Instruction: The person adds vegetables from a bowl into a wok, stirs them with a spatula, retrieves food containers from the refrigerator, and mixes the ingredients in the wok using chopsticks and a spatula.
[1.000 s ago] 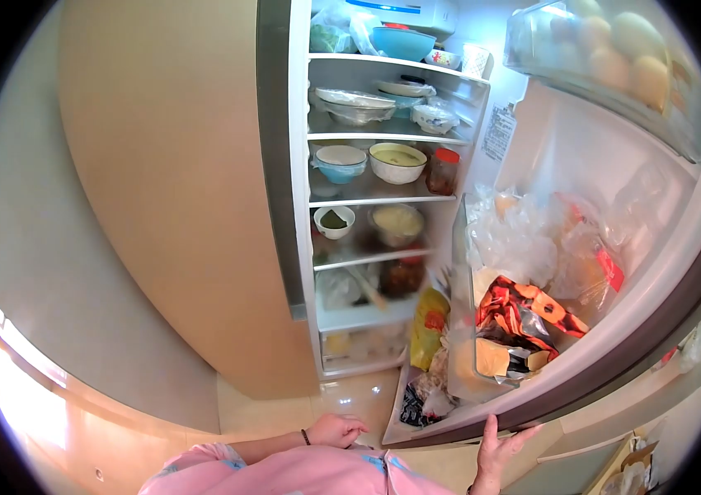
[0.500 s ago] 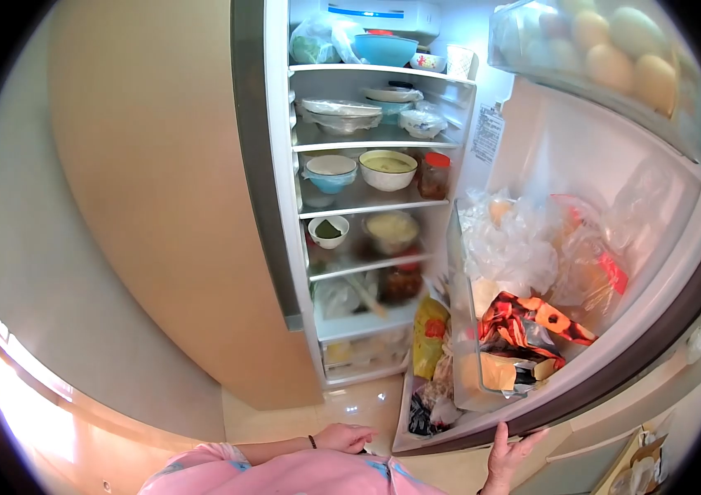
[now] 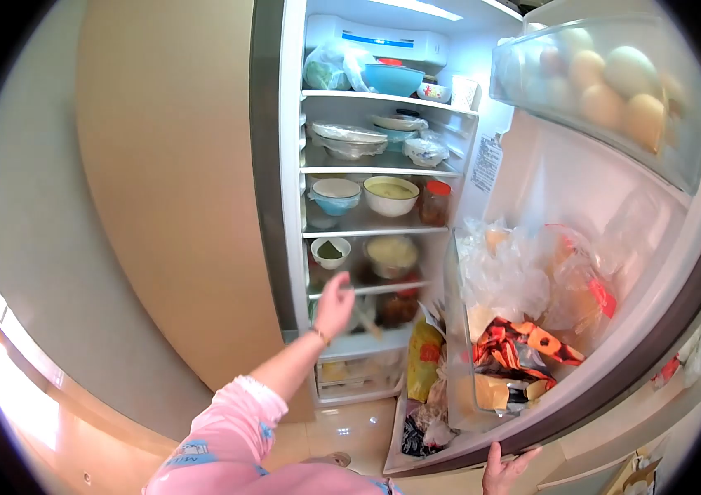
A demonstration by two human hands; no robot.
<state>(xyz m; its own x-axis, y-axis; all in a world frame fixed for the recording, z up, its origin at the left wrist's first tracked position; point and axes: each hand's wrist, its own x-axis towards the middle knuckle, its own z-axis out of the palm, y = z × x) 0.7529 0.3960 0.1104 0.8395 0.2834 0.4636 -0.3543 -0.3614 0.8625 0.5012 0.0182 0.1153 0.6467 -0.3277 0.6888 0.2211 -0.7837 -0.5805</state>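
Note:
My left hand reaches into the open refrigerator, just below a small white bowl with something dark green in it. Its fingers look partly extended and hold nothing visible; the hand is a little smeared by motion. Beside that bowl stands a larger bowl of pale yellowish food under a fogged cover. Low on the right, my right hand is against the outer edge of the refrigerator door, thumb and fingers spread apart.
Shelves above carry a blue bowl, wrapped dishes, a bowl of soup and a red-lidded jar. The door holds an egg bin and a lower bin of plastic bags. A wooden panel stands left.
My left hand has risen from in front of my body into the refrigerator, near the small white bowl. My right hand stays at the door edge. The view has tilted up slightly.

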